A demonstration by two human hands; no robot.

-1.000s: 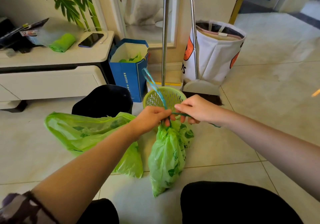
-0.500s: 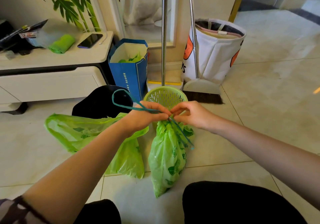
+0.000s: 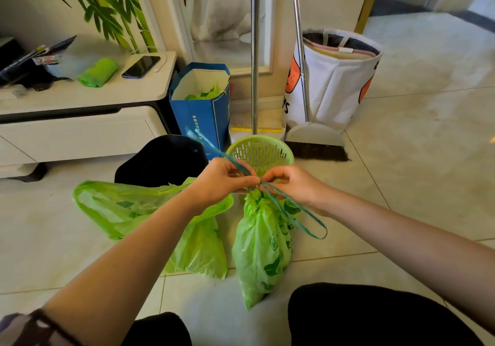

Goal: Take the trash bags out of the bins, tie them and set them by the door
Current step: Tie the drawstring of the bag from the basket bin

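A green trash bag hangs low over the tiled floor, its neck bunched just under my hands. Teal drawstrings cross at that neck. My left hand pinches one string, whose end runs up and left. My right hand pinches the other, and its loop hangs down to the right. A second green bag lies open and slack on the floor under my left forearm. A small green perforated bin stands just behind my hands, with a black bin to its left.
A blue paper bag with green scraps, a broom and dustpan and a white fabric basket stand along the wall. A low white cabinet carries a phone and a green bag roll. A doorway opens at the upper right.
The strings have crossed over at the bag's neck: the loop that my left hand held out to the left now hangs to the right, and a straight end points up left.
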